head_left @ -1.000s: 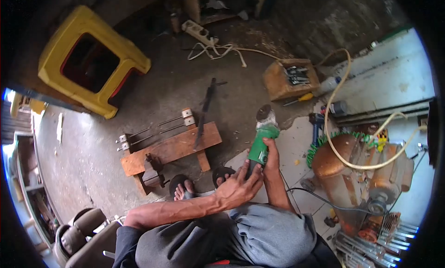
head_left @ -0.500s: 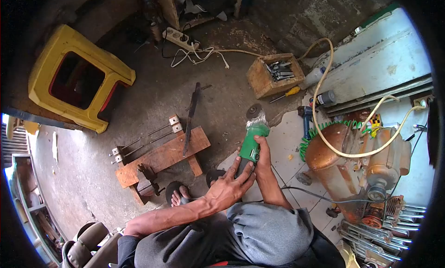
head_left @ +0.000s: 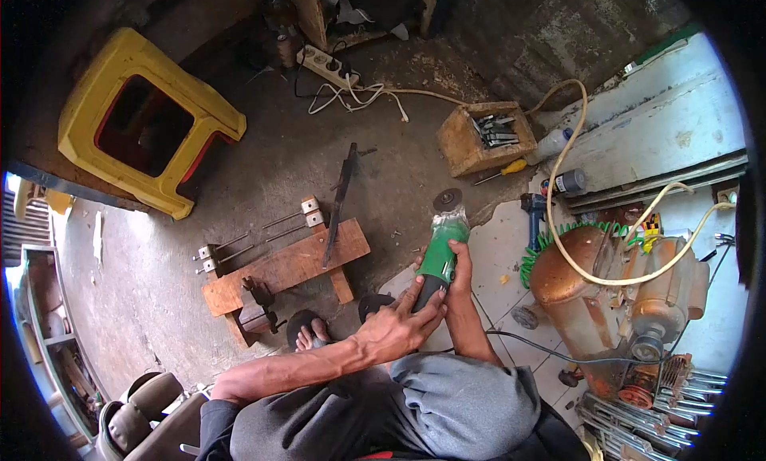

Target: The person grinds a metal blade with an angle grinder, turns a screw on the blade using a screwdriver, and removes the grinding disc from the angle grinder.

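Note:
A green and black angle grinder [head_left: 437,262] points away from me, its dark disc [head_left: 448,198] at the far end and held above the floor. My right hand [head_left: 459,273] is wrapped round the green body from the right, thumb on top. Across the black rear part lie the fingers of my left hand [head_left: 400,321], gripping it from the left. To the left stands a low wooden bench [head_left: 287,268] with a small vise [head_left: 257,301], a clamp with two rods [head_left: 275,231] and a long dark metal strip [head_left: 341,202] lying over its right end.
A wooden box of metal parts [head_left: 463,146], a yellow screwdriver [head_left: 513,167] and a power strip [head_left: 323,62] lie farther off. At right is a rusty compressor [head_left: 566,277] with a looping pale hose [head_left: 573,142]. A yellow plastic frame [head_left: 80,130] stands at far left.
The whole view has shifted slightly back and forth. Both hands keep their hold on the grinder, which now leans a little more to the right than half a second ago.

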Demonstrator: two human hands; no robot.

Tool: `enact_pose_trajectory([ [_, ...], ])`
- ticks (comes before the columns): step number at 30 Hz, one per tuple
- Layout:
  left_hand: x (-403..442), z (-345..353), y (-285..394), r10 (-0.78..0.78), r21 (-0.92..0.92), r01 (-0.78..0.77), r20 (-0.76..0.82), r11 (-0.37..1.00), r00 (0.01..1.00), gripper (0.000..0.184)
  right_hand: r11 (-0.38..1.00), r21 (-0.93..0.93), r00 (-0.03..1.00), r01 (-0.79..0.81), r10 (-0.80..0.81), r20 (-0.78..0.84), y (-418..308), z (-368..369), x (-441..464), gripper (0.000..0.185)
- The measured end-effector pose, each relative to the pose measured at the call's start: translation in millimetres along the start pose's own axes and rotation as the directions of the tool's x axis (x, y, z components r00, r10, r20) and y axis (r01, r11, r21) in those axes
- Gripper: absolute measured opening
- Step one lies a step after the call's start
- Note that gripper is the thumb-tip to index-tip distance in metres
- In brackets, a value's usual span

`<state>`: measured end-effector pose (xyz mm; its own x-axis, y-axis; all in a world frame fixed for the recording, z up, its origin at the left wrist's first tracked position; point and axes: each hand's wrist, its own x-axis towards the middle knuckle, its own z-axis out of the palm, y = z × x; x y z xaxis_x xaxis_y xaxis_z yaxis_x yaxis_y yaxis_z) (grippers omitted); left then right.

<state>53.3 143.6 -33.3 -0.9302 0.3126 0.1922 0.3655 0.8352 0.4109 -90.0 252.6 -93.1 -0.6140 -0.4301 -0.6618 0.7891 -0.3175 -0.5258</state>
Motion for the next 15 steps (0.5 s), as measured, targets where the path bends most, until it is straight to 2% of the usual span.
enact_pose_trajectory([
  [2,-0.2,1.3,-1.2,0.001,0.014,-0.001,-0.014,1.000,1.000,0.044,0.996,0.085,0.997,-0.019,0.012,0.079,0.9,-2.7,1.6,0.041],
  [4,5.0,2.1,-10.8,0.025,-0.097,-0.024,0.004,0.995,1.000,0.055,0.998,0.065,0.997,0.008,-0.013,0.078,0.7,-9.3,4.2,0.042],
  [5,3.9,-1.2,-11.2,0.020,-0.097,-0.020,0.004,0.995,1.000,0.055,0.998,0.042,0.996,0.037,-0.040,0.073,1.5,-12.9,4.2,0.044],
  [6,3.8,-10.3,-9.7,-0.192,-0.418,0.176,0.004,0.891,0.981,0.062,0.999,0.038,0.996,0.034,-0.037,0.075,2.3,-14.2,3.3,0.044],
  [7,5.3,-15.3,-10.5,-0.382,-0.685,0.321,0.068,0.654,0.922,0.072,0.997,0.048,0.997,0.053,-0.055,0.049,1.6,-14.6,4.1,0.048],
  [8,7.2,-9.3,-13.3,-0.382,-0.685,0.319,0.064,0.655,0.922,0.072,0.996,0.060,0.997,0.071,-0.072,0.018,1.4,-15.8,4.2,0.052],
  [9,8.1,4.0,-17.0,-0.502,-0.795,0.558,0.392,0.238,0.771,0.082,0.997,0.060,0.997,0.052,-0.056,0.059,1.1,-23.9,5.9,0.056],
  [10,7.6,15.9,-20.1,-0.444,-0.690,0.687,0.702,-0.229,0.557,0.093,0.997,0.057,0.997,0.046,-0.050,0.056,-0.5,-16.3,-0.6,0.056],
  [11,6.0,25.7,-26.6,-0.321,-0.662,0.712,0.744,-0.235,0.586,0.096,0.995,0.076,0.991,0.061,-0.069,0.115,-1.3,-9.5,-8.1,0.054],
  [12,7.2,28.3,-24.2,-0.324,-0.659,0.710,0.748,-0.249,0.580,0.096,0.993,0.096,0.981,0.071,-0.087,0.175,-1.4,-4.3,-12.5,0.052],
  [13,10.1,30.3,-20.7,-0.363,-0.660,0.743,0.723,-0.112,0.588,0.094,0.994,0.095,0.982,0.058,-0.074,0.173,-2.7,-7.6,-12.2,0.052],
  [14,12.7,31.5,-18.5,-0.398,-0.645,0.764,0.693,0.032,0.602,0.092,0.998,-0.067,0.994,0.011,-0.004,0.111,-8.2,-13.2,-10.2,0.049],
  [15,13.3,31.0,-14.3,-0.534,-0.564,0.808,0.635,0.173,0.558,0.089,0.973,-0.227,0.998,-0.042,0.053,0.041,-11.9,-16.0,-7.1,0.047],
])
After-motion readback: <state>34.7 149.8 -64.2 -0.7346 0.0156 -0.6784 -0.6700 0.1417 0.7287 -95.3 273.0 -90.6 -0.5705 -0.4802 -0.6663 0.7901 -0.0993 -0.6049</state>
